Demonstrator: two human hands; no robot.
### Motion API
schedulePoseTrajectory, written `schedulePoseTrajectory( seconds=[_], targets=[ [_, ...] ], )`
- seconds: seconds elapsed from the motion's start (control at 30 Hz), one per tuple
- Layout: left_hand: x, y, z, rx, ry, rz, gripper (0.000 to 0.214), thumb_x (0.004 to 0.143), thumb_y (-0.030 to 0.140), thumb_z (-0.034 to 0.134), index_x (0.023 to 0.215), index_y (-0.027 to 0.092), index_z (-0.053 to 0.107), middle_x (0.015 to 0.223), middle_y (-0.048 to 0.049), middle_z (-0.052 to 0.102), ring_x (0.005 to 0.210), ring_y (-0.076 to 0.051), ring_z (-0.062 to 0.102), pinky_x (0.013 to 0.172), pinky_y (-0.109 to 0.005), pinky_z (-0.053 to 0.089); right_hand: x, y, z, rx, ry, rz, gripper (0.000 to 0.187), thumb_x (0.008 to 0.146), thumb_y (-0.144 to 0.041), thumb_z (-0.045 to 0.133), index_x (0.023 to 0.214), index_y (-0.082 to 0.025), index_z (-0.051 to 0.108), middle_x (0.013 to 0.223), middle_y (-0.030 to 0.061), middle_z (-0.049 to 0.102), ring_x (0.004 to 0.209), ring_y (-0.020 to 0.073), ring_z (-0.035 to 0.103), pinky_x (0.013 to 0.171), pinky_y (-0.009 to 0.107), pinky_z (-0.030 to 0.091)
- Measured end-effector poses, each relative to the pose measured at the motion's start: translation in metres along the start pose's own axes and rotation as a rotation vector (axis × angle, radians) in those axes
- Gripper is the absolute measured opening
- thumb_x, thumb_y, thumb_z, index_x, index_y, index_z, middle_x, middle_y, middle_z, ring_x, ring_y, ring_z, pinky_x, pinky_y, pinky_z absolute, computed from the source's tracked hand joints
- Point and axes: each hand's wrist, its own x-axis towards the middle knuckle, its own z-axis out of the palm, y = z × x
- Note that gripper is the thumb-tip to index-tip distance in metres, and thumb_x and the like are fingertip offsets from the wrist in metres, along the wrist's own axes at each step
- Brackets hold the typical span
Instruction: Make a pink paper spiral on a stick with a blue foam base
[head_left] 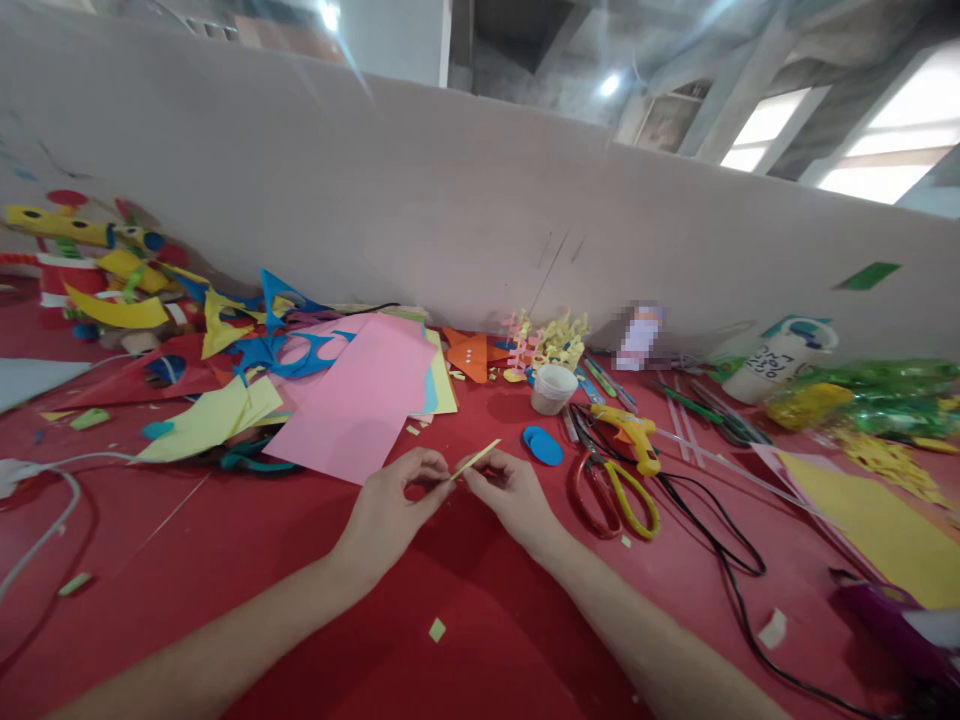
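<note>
Left hand (391, 505): fingers pinch yellow strip (478, 457) mid-frame
Right hand (519, 497): fingers grip it too; uneven pull could crease it
Black cable (721, 549): lower right; reaching across could snag it

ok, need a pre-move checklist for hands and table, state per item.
1. Left hand pinching the yellow strip: ok.
2. Right hand at the strip: ok.
3. Scissors put down: ok, on the table, right of both hands.
4. Table between the arms free of scraps: not ok, a pale scrap lies there.
5. Yellow glue gun cool: cannot tell.
6. White cup upright: ok.
</note>
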Motion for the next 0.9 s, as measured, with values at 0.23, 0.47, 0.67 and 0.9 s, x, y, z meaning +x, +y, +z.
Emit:
schedulePoseTrajectory(
  seconds=[0.23,0.47,0.67,0.9],
  targets=[
    [-0.003,0.004,0.001,0.088,0.026,0.059,0.005,0.074,0.023,0.059,0.078,0.024,0.057,0.078,0.0018,0.066,0.075,-0.018,0.064,0.072,-0.028,0.048,0.001,0.002,0.002,0.021,0.014,0.020,0.011,0.067,-0.028,0.060,0.067,-0.018,0.063,0.069,0.0029,0.064,0.064,0.0161,0.057,0.064,0.028,0.046],
    [0.004,-0.007,0.004,-0.199,-0.106,-0.131,0.015,0.072,0.030,0.062,0.082,0.021,0.054,0.072,0.0001,0.066,0.068,-0.016,0.062,0.057,-0.024,0.047,0.001,-0.001,-0.004,0.057,-0.061,0.022,0.016,0.071,-0.031,0.057,0.070,-0.018,0.066,0.065,0.0016,0.063,0.062,0.0142,0.055,0.064,0.026,0.044],
    [0.006,-0.009,0.004,-0.309,-0.148,-0.196,0.020,0.071,0.030,0.064,0.082,0.019,0.052,0.066,0.0013,0.063,0.056,-0.012,0.057,0.049,-0.022,0.043,0.000,0.000,-0.004,0.084,-0.054,0.010,0.017,0.072,-0.031,0.058,0.071,-0.018,0.069,0.063,0.0012,0.061,0.059,0.0128,0.053,0.060,0.025,0.043],
    [0.005,-0.008,0.004,-0.246,-0.126,-0.186,0.019,0.072,0.031,0.062,0.083,0.019,0.052,0.070,0.0004,0.064,0.064,-0.014,0.060,0.052,-0.023,0.046,0.001,0.004,-0.004,0.096,-0.050,-0.005,0.016,0.071,-0.031,0.062,0.074,-0.017,0.069,0.071,0.0031,0.064,0.065,0.0139,0.056,0.064,0.026,0.044]
  ],
)
